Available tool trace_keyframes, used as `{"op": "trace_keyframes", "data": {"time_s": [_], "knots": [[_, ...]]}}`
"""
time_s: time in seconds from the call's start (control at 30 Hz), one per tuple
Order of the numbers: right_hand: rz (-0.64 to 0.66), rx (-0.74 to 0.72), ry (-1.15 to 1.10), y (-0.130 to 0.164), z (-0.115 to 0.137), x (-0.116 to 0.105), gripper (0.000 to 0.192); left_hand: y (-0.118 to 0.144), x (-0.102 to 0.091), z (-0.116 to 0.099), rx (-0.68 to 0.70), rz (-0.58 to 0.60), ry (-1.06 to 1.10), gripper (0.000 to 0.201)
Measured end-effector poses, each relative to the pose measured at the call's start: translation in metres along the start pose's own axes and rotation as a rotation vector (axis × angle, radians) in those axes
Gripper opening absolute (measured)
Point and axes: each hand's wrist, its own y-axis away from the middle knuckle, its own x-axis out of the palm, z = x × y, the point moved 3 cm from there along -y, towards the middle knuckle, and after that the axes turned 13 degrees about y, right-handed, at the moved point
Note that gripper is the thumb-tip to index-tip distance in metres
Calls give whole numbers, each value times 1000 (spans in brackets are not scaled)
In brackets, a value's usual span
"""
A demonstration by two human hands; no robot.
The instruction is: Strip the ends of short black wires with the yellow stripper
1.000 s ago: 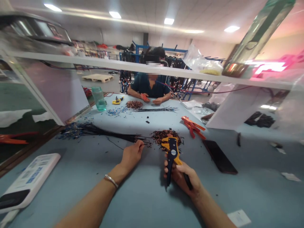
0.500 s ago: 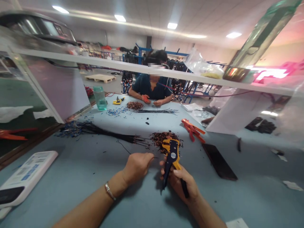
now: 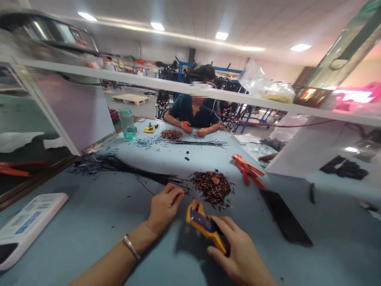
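Note:
My right hand [image 3: 238, 250] is wrapped round the handles of a yellow and dark wire stripper [image 3: 205, 226], whose jaws point up and left. To its left, my left hand [image 3: 165, 206] is closed in a pinch on a thin black wire [image 3: 144, 186], which trails off to the left behind the fingers. Just beyond the hands lies a pile of short copper-and-black wire bits [image 3: 212, 188]. A bundle of long black wires [image 3: 133, 169] with blue ends stretches across the table to the left.
Orange-handled pliers [image 3: 248, 171] and a black phone [image 3: 285, 216] lie at the right. A white box-like device [image 3: 35, 222] sits at the left, a green bottle [image 3: 127, 125] farther back. A person [image 3: 195, 111] works opposite, beyond an overhead white shelf [image 3: 166, 85].
The wire stripper has turned in my right hand, from upright over the pile to tilted left, nearer me and clear of the pile. My left hand has shifted slightly left.

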Motion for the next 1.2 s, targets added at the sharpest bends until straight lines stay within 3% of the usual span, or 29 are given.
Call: {"op": "trace_keyframes", "data": {"time_s": [0.17, 0.3, 0.57, 0.77, 0.97, 1.2], "knots": [[-4, -172, 269, 5, 2, 34, 68, 2, 4, -4, 10, 93, 86, 13], [-25, -278, 328, 5, 2, 43, 71, 5, 9, -12, 50, 193, 156, 12], [-51, -261, 263, 1, 2, 26, 55, 8, 9, -29, 222, 214, 41, 24], [-221, -126, 168, -19, 6, -1, 34, 14, 13, -31, 321, 279, -2, 27], [-234, -207, 212, -46, 20, 6, 25, 18, 15, -31, 325, 298, -45, 24], [-263, -247, 80, -45, 11, 8, 21, 16, 14, -34, 315, 293, -42, 33]]}}
